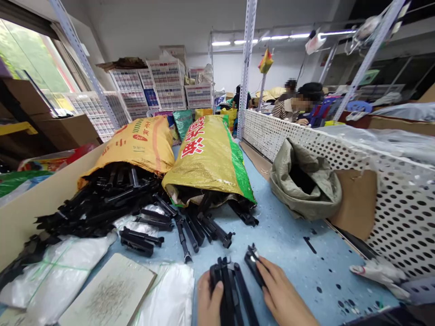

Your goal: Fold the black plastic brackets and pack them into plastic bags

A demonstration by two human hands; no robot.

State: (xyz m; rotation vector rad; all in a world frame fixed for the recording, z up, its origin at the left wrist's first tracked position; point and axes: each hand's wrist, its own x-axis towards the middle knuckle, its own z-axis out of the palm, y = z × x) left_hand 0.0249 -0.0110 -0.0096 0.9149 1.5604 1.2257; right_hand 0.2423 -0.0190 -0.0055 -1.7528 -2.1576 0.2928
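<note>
My left hand (210,299) is closed around long black plastic parts (227,290), held side by side at the bottom middle of the head view. Another long black part (245,296) lies along their right side. My right hand (283,292) has its fingers pressed on a separate black plastic part (253,262) with a shiny end, just to the right; its thumb is partly hidden. Beyond my hands, several similar black parts (214,228) spill from the mouth of a yellow-green woven sack (207,167). A larger heap of black parts (102,199) spreads from an orange woven sack (139,140).
White plastic bags (166,294) and a worn board (108,290) lie at the front left. An open grey-green sack (302,181) stands right, against a perforated white panel (401,181). Black scraps dot the blue tabletop (288,244). People (288,108) sit beyond the panel.
</note>
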